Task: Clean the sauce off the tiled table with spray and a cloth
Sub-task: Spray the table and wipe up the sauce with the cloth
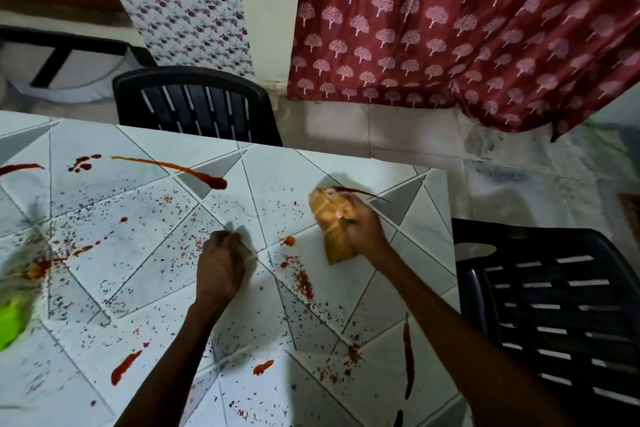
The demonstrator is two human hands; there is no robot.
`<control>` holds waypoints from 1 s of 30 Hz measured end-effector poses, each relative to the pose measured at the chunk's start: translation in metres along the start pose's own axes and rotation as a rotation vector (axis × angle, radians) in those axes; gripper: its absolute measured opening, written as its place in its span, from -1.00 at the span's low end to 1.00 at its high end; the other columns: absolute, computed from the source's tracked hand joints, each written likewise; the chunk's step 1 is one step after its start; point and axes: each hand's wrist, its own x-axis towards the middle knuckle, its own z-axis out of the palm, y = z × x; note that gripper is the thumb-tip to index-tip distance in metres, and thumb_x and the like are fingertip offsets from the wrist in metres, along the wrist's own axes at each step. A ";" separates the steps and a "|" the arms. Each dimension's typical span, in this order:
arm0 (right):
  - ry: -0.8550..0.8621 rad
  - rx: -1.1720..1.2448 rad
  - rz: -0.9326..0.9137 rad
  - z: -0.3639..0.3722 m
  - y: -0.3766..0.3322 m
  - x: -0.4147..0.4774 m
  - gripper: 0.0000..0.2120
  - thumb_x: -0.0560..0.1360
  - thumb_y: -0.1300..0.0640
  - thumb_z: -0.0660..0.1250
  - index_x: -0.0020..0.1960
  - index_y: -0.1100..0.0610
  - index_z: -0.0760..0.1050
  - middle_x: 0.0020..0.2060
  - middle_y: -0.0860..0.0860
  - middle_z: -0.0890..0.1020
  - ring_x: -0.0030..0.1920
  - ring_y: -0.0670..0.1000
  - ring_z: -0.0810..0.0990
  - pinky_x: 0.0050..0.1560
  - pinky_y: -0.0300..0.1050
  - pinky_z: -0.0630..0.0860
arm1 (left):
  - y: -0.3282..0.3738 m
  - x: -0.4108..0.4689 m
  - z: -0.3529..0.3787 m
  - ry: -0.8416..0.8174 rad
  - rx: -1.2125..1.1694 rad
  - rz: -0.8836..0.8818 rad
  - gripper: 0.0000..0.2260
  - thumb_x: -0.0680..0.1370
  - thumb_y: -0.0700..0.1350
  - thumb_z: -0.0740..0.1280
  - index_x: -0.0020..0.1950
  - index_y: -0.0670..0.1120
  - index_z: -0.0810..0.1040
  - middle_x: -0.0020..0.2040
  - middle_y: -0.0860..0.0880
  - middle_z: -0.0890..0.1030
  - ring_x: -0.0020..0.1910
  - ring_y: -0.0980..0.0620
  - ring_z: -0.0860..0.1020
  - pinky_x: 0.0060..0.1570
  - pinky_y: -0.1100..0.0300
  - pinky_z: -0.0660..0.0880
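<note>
The white tiled table point(145, 274) is streaked and spattered with red sauce point(194, 172) and many dark specks. My right hand point(363, 229) presses an orange-yellow cloth point(332, 222) flat on the tiles near the far right corner, beside a thin sauce streak. My left hand point(220, 267) rests as a loose fist on the table's middle, with nothing visible in it. A blurred green object point(12, 322) sits at the left edge; I cannot tell whether it is the spray bottle.
A black plastic chair point(197, 104) stands behind the table's far edge and another black chair point(554, 305) is close on the right. A maroon patterned curtain point(467, 28) hangs beyond, above a pale tiled floor point(398, 128).
</note>
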 end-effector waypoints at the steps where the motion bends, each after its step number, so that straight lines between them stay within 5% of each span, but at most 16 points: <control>1: 0.048 0.016 0.002 -0.007 -0.005 0.014 -0.71 0.61 0.32 0.30 0.32 0.23 0.54 0.10 -0.01 0.59 0.11 0.00 0.57 0.20 -0.18 0.54 | -0.003 0.000 -0.001 0.004 -0.016 -0.001 -0.69 0.43 -0.09 0.22 0.04 -0.21 0.61 0.11 -0.21 0.58 0.05 -0.23 0.51 -0.01 -0.02 0.50; 5: 0.097 -0.100 0.031 -0.008 -0.020 0.075 -0.77 0.55 0.11 0.30 0.16 -0.08 0.59 0.00 -0.02 0.72 -0.06 0.08 0.72 0.04 0.07 0.66 | -0.005 -0.002 -0.006 -0.013 -0.050 0.001 -0.64 0.37 -0.07 0.17 0.05 -0.13 0.64 0.05 -0.15 0.60 0.01 -0.19 0.54 -0.04 0.04 0.52; 9: -0.071 -0.235 0.057 0.052 -0.031 0.096 -0.67 0.54 -0.02 0.25 0.27 -0.04 0.59 0.13 -0.02 0.71 0.12 0.07 0.67 0.17 0.02 0.59 | -0.001 -0.014 -0.011 0.003 -0.080 -0.050 -0.68 0.43 -0.15 0.29 0.13 -0.22 0.59 0.09 -0.24 0.56 0.03 -0.25 0.52 -0.03 -0.03 0.55; 13: -0.310 -0.303 -0.025 0.124 -0.026 0.068 -0.60 0.53 0.11 0.30 0.35 -0.09 0.53 0.22 0.00 0.67 0.20 0.11 0.64 0.22 0.07 0.58 | -0.007 -0.022 -0.010 -0.008 -0.089 -0.094 -0.67 0.44 -0.19 0.32 0.18 -0.27 0.55 0.10 -0.28 0.55 -0.02 -0.29 0.55 -0.08 -0.05 0.58; 19: -0.522 -0.252 -0.044 0.132 -0.044 0.006 -0.64 0.55 -0.03 0.42 0.34 -0.05 0.56 0.22 0.02 0.67 0.21 0.08 0.64 0.27 -0.04 0.55 | -0.013 -0.032 -0.012 0.032 -0.155 -0.086 -0.71 0.49 -0.19 0.25 0.15 -0.25 0.58 0.09 -0.24 0.56 0.01 -0.24 0.54 -0.02 0.04 0.52; 22: -0.460 -0.097 0.032 0.102 -0.041 0.006 -0.69 0.61 0.12 0.37 0.34 0.09 0.55 0.19 0.06 0.66 0.17 0.07 0.65 0.16 -0.14 0.59 | -0.016 -0.035 -0.013 0.077 -0.205 -0.095 -0.77 0.54 -0.18 0.27 0.17 -0.20 0.57 0.11 -0.19 0.55 0.03 -0.19 0.55 0.00 0.12 0.50; 26: -0.268 0.064 0.071 0.052 -0.046 0.020 -0.71 0.62 0.26 0.32 0.31 0.08 0.55 0.17 0.07 0.66 0.19 0.15 0.66 0.19 0.10 0.63 | -0.013 -0.041 -0.011 0.078 -0.226 -0.093 -0.73 0.47 -0.37 0.37 0.16 -0.23 0.55 0.15 -0.23 0.52 0.11 -0.23 0.49 0.09 -0.06 0.49; 30: -0.081 -0.028 0.086 0.032 -0.054 0.073 -0.71 0.61 -0.01 0.34 0.31 0.00 0.57 0.19 0.06 0.66 0.19 0.13 0.64 0.26 0.14 0.59 | -0.013 -0.046 -0.010 0.062 -0.189 -0.141 -0.66 0.49 -0.27 0.39 0.26 -0.16 0.53 0.26 -0.19 0.48 0.22 -0.21 0.45 0.18 -0.08 0.48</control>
